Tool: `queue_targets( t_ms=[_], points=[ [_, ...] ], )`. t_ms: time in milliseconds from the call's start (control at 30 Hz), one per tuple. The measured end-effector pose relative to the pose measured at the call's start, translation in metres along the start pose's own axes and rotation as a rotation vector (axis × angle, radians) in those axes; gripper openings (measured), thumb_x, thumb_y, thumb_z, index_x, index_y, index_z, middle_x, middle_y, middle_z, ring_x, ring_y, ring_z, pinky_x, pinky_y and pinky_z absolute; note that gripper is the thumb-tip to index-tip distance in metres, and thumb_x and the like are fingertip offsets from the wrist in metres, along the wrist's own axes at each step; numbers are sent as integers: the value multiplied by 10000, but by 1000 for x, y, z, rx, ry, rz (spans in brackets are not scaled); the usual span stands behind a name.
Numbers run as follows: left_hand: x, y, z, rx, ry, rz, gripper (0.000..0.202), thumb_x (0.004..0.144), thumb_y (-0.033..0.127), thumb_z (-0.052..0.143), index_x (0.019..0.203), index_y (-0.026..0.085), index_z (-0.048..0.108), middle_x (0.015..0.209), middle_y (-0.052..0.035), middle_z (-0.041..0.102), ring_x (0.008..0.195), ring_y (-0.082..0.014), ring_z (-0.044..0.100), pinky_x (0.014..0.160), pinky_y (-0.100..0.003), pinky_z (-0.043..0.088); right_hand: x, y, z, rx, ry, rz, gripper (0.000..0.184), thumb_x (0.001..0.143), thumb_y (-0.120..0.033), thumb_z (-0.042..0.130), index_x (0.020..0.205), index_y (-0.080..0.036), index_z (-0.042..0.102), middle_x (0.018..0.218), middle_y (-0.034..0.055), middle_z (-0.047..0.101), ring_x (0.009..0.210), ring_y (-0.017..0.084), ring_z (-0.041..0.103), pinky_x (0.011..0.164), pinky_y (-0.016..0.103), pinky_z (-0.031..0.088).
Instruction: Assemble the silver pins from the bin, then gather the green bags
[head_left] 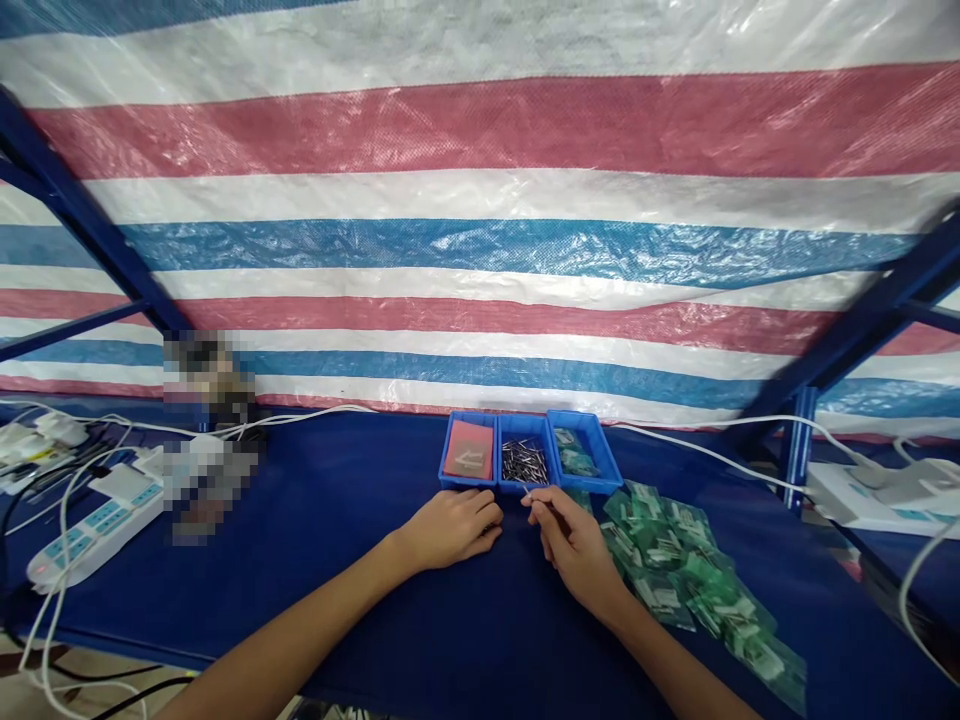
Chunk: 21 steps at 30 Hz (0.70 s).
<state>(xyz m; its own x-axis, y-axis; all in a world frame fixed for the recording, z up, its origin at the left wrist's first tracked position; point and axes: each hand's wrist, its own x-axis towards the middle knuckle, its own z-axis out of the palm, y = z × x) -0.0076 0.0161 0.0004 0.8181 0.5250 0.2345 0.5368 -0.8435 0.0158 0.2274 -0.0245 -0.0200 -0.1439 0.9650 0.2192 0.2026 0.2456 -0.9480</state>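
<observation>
My right hand pinches a small, thin, pale piece between thumb and forefinger, just in front of the middle blue bin. That bin holds a heap of small dark metal pieces, like screws or pins. My left hand rests on the table before the left blue bin, its fingers loosely bent and nothing visible in them. Inside the left bin lie a pink sheet and a few pale slim pieces. The right blue bin contains small greenish plastic bags.
Many filled green-tinted bags are spread right of my right hand on the blue table. Power strips with white cables stand at the left; another white strip is at the right. A striped tarp hangs behind.
</observation>
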Motion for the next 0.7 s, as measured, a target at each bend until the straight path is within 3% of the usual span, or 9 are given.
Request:
queue_targets(
  t_ms=[700],
  points=[
    [0,8,1,138,-45,-39,173,1110,341,481,1064,215,591,1008,-40,636,875,-200,646,657,-299,456,3,0,3,13,97,16,288,1069,-499,538,1133,-241,649,844,17,636,476,124,553,389,246,416]
  ],
)
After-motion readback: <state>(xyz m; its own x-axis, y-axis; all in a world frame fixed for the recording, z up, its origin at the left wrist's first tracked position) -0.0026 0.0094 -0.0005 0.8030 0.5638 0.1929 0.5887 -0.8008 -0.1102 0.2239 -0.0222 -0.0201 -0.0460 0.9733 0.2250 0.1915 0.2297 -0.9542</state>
